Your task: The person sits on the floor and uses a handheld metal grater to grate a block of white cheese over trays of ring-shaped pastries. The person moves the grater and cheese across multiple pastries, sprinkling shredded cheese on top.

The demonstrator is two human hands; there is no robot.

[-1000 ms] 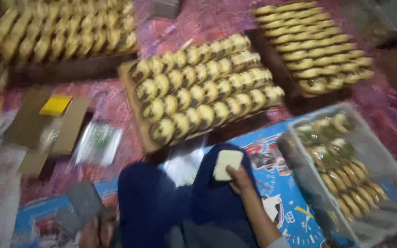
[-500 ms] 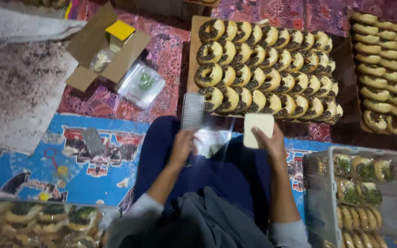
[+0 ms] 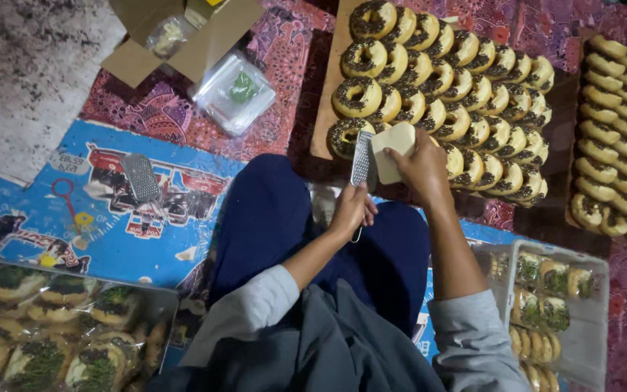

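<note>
Fingers [image 3: 363, 207] of my left hand [image 3: 351, 211] close round a small grater [image 3: 361, 165]; my right hand [image 3: 424, 168] grips a pale cheese block [image 3: 392, 149] against it, just above the board of doughnuts [image 3: 322, 138].

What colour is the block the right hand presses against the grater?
Pale cream, nearly white; the block shows best in the head view, held by the right hand against the grater.

Pale cream block [image 3: 393, 151], silver grater [image 3: 361, 158], brown-sprinkled doughnuts [image 3: 440, 94], perhaps chocolate, on floral red cloth [image 3: 175, 109]
</note>
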